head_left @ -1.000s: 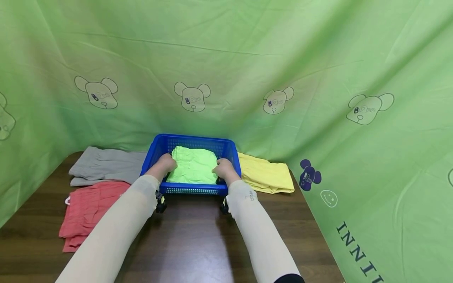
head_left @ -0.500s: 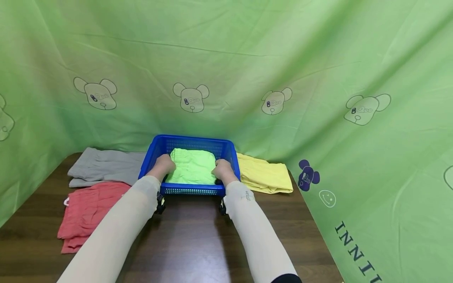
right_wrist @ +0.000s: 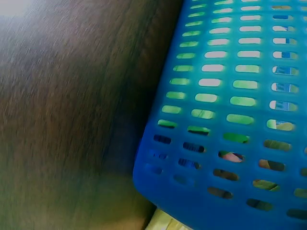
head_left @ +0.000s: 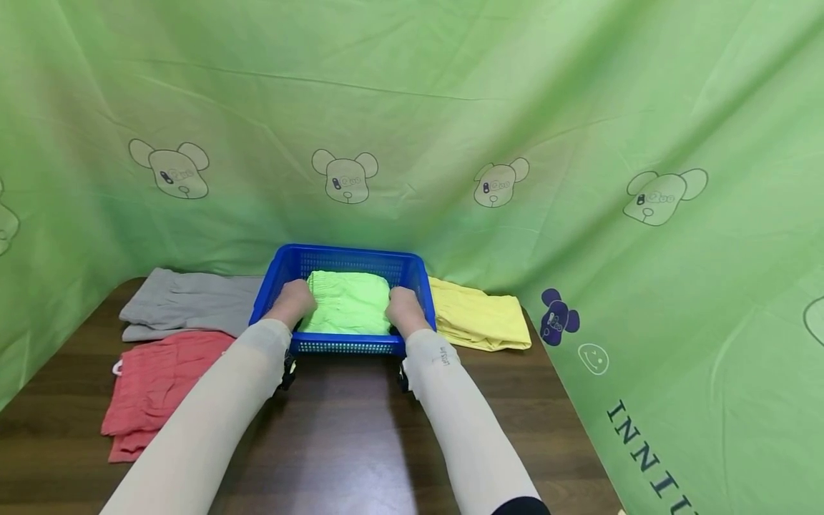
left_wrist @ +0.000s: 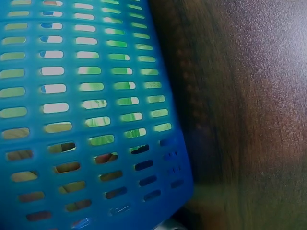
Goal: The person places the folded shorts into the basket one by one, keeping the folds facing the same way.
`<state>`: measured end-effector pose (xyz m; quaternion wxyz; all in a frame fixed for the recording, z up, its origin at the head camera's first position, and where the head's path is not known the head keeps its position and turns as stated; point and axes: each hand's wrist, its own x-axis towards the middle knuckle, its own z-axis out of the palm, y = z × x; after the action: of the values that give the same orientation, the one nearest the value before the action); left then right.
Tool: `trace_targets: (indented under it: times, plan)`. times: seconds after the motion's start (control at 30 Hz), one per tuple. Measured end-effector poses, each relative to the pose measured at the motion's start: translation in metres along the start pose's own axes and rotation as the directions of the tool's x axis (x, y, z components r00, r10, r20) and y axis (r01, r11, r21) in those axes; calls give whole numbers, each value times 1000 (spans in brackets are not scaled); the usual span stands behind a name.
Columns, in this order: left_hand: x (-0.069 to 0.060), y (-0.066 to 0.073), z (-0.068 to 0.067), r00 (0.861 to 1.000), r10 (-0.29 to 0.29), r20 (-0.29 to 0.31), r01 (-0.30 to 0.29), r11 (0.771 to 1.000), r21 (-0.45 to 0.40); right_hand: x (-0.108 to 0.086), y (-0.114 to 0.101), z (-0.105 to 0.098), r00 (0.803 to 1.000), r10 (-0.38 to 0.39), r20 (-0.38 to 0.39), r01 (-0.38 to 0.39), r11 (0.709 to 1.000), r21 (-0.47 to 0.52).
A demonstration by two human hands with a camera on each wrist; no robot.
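Note:
A lime-green folded garment (head_left: 349, 303) with a gathered elastic waistband lies inside a blue slotted plastic basket (head_left: 352, 345). My left hand (head_left: 297, 300) is inside the basket and grips the garment's left edge; my right hand (head_left: 404, 309) grips the right edge. The fingertips are hidden from the head view by the hands and cloth. In the left wrist view the basket wall (left_wrist: 67, 115) fills the left side, with green cloth glimpsed through the slots. The right wrist view has the same wall (right_wrist: 230, 105) at right, and the hand is mostly hidden behind it.
Grey folded pants (head_left: 199, 300) and a red folded garment (head_left: 161, 379) lie left of the basket. A yellow folded garment (head_left: 479, 315) lies at its right. Everything sits on a dark wooden table (head_left: 341, 443), with a green printed curtain (head_left: 412, 93) behind.
The lime-green garment has sunk slightly lower in the basket, with both hands staying at its sides. The whole view has shifted a little; the basket and other clothes stay put.

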<state>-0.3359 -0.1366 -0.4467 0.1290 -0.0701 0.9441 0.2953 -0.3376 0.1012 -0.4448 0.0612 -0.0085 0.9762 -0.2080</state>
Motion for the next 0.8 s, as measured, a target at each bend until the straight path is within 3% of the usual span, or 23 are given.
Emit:
trace_targets:
  times: [0.33,0.47,0.57,0.8]
  plan:
    - [0,0,-9,1000,16,3,-16,998,60,-3,0,-5,997,-41,-66,38,998,-40]
    - [-6,2,-16,995,88,46,-92,990,111,-7,1,-11,992,-80,-93,74,995,-64]
    - [-12,1,-23,984,166,71,-174,976,132,-11,1,-17,991,-90,-99,86,995,-42]
    - [-24,-2,-35,947,321,34,-322,937,135,-22,-3,-29,980,-179,-86,176,984,-34]
